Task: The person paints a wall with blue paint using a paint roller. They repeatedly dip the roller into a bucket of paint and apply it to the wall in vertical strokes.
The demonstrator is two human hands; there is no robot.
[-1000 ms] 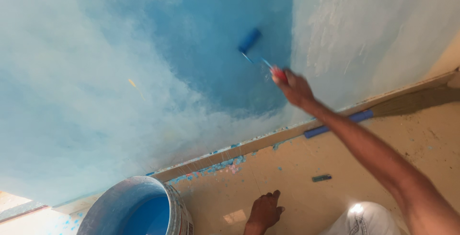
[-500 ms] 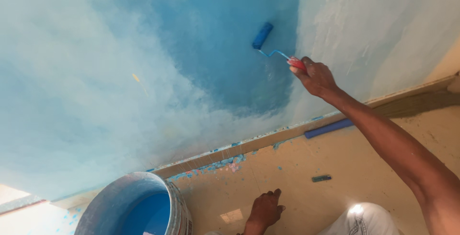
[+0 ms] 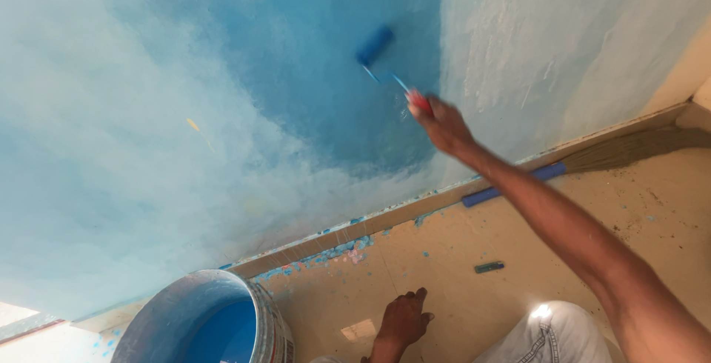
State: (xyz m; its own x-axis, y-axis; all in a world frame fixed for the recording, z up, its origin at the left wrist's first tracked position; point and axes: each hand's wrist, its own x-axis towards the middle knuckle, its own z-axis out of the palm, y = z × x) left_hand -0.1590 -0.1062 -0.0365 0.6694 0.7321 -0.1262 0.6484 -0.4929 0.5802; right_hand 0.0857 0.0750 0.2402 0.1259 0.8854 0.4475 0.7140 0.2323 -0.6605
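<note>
Head view: painting in hand, mid-stroke. Right hand (image 3: 443, 122) closed in a firm grip on the red handle of a small paint roller (image 3: 375, 44), sleeve pressed flat to the wall (image 3: 148, 111) inside the dark blue patch, well above the skirting edge. Left hand (image 3: 404, 320) resting open on the floor (image 3: 474, 237), fingers spread, holding nothing, just right of the paint bucket (image 3: 211, 318).

Judged from coverage: fresh blue only around the roller, pale and blotchy wall left of it and beyond the sharp edge to its right. Next move likely calls for even pressure and overlapping passes outward from the wet patch, then a reload at the bucket, well below and left of the roller.

Around: broom (image 3: 592, 159) lying along the wall foot, below and right of the roller, close under the reaching arm. Small dark object (image 3: 489, 267) on the floor lower still; paint flecks along the skirting.
</note>
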